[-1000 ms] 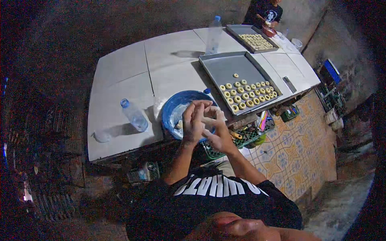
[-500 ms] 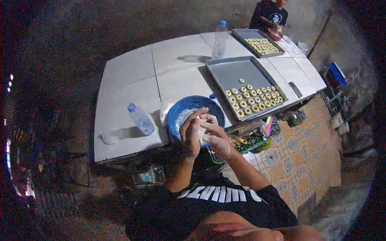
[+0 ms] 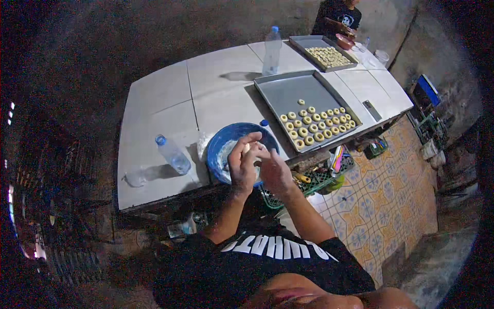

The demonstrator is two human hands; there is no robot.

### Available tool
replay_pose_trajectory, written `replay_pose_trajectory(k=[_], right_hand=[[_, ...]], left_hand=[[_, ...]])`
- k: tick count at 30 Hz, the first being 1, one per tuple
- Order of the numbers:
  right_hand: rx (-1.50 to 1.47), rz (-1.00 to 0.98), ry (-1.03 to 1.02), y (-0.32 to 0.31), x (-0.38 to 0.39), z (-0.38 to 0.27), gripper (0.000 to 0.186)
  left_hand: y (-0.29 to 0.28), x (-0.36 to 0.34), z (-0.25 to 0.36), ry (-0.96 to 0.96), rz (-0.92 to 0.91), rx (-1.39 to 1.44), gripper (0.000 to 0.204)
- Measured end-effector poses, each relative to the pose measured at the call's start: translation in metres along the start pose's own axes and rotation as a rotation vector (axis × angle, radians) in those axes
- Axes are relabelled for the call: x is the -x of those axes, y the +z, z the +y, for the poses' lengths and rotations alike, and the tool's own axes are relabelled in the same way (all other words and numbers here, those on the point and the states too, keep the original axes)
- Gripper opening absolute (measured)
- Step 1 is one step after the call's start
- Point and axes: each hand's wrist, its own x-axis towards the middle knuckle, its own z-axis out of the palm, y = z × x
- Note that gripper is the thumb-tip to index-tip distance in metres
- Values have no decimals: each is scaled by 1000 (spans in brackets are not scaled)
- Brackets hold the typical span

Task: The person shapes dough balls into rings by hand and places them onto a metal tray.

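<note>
Over a blue bowl (image 3: 218, 141) with white flour inside, my two hands meet, dusted with white. My left hand (image 3: 242, 167) is closed, its fingers curled round a small pale dough lump (image 3: 246, 148). From the other side my right hand (image 3: 277, 175) reaches in, fingers bent together and tips against the left fingers at the dough. Most of the lump is hidden by the fingers. Right of the bowl lies a large grey baking tray (image 3: 280, 92), with rows of ring-shaped dough pieces (image 3: 319, 136) across its near part.
A clear bottle (image 3: 174, 155) stands left of the bowl, another bottle (image 3: 272, 51) beyond the tray. A blue cap (image 3: 264, 123) lies by the bowl. Farther off are a second filled tray (image 3: 296, 44), a phone-like object (image 3: 371, 110) and a person (image 3: 337, 20). Below the table edge sits a green crate (image 3: 314, 186).
My hands have parted slightly from being pressed together, and the left fingers now curl round the dough. The whole view has shifted a little. The dough rings look the same.
</note>
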Motion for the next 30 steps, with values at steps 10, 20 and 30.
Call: replay_pose_trajectory(k=[10,20,30], right_hand=[[878,52,-262,22,23,-2,64],[173,66,-124,-1,10,10,63],[919,69,-302,4,11,-1,59]], left_hand=[[-2,-8,7,-112,-54,191,20],[-1,3,22,369,-173,-145,24],[-8,8,9,31,-114,23,28]])
